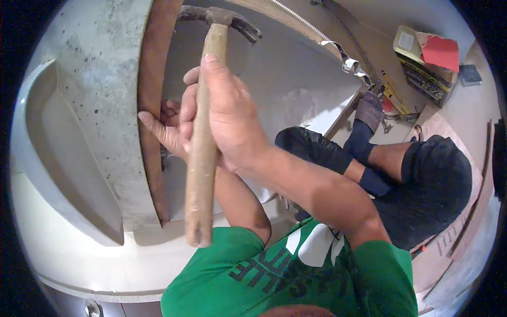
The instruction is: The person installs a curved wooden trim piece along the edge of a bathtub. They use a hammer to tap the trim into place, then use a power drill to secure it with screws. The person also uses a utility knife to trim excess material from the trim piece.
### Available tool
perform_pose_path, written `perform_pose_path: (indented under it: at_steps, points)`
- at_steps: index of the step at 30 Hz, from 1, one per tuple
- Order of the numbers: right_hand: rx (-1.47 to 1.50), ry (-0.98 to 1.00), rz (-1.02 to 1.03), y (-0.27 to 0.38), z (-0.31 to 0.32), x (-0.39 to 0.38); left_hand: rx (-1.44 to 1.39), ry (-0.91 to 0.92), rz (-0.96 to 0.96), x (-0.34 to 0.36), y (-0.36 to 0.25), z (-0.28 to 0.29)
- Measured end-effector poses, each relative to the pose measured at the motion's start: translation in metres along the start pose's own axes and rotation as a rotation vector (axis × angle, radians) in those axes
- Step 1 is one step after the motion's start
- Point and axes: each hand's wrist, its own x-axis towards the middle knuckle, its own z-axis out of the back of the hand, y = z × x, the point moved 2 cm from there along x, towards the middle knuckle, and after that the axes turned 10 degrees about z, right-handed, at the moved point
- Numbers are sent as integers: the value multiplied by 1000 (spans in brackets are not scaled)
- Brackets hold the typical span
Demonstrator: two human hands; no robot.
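My right hand (231, 108) is closed round the pale wooden handle of a claw hammer (199, 174), its thumb laid along the shaft. The dark metal head points away from me at the top of the view. Beyond the handle, my left hand (165, 128) reaches to a reddish-brown wooden strip (150, 174). Its thumb lies across the strip and its other fingers curl at the strip's inner side, partly hidden by my right hand. Along the strip runs a speckled grey-white panel (113, 100).
A curved white basin-like piece (66, 153) adjoins the panel at left. My crossed legs (422, 174) are at right. Farther off stand a yellow-and-black box (425, 74) with a red sheet (440, 52) on it, and scattered tools (393, 100). A grey surface (285, 68) spans beyond my hands.
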Motion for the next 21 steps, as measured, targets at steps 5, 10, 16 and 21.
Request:
perform_pose_path:
  at_steps: [5, 10, 16, 21]
  points:
    - [-3, -77, 29, -8, 13, -6, -2, -91, 5, 2, 2, 0]
    - [-52, 50, 14, 0, 15, 8, 6, -200, 28, 1, 10, -7]
    - [-76, 17, 8, 5, 17, -6, -19, 15, 31, 7, -3, 10]
    - [-247, 60, -16, 15, 20, 3, 60, 93, -20, 6, -4, 6]
